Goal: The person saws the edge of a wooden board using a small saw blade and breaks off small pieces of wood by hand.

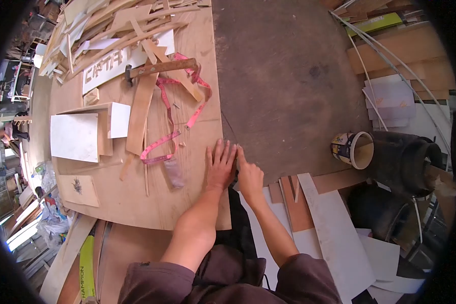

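My left hand lies flat with spread fingers on the right edge of the plywood sheet. Just beside it, my right hand points with its index finger stretched out along that edge, its other fingers curled; I see nothing held in it. Left of my hands, a pink measuring tape lies in loops on the plywood. A hammer with a wooden handle rests across wood strips and the tape. A small translucent bag lies below the tape.
A white box-like piece and a lettered white board lie on the plywood, with piled wood strips behind. A bucket lies tipped on the right, near a dark cylinder. White and brown boards lie lower right.
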`<move>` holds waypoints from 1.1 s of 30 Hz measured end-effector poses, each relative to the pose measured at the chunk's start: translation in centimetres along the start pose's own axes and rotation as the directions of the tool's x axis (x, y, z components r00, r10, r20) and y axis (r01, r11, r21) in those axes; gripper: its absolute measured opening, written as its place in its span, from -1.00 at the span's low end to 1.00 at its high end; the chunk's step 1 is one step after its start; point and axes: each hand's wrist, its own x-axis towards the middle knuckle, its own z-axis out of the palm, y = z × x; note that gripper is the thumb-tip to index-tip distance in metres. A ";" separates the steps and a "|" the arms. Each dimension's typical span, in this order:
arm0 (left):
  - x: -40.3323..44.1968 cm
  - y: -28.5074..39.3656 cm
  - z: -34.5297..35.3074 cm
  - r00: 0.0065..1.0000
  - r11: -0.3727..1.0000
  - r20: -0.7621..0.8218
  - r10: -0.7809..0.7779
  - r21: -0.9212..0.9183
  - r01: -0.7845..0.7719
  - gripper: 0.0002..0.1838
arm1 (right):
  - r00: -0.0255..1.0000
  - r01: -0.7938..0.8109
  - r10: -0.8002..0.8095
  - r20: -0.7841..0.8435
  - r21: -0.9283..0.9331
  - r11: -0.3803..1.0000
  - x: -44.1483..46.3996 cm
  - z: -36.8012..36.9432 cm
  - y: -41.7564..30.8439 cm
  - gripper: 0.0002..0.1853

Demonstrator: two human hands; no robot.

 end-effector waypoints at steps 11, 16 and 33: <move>0.0 0.0 1.1 0.997 0.998 -0.060 -0.053 0.009 0.054 -0.41 | 0.998 -0.024 0.025 0.057 -0.013 1.000 -0.4 -0.1 -0.2 -0.29; 0.3 -0.1 0.9 0.996 0.999 -0.083 -0.039 -0.006 0.039 -0.41 | 0.995 -0.089 0.087 0.043 0.032 0.996 -2.0 -1.8 -0.3 -0.41; -0.6 -1.3 -7.3 0.964 0.299 0.011 -0.265 -0.950 0.093 -0.45 | 0.981 -0.035 0.065 -0.181 0.164 0.986 -7.6 -11.6 -4.5 -0.60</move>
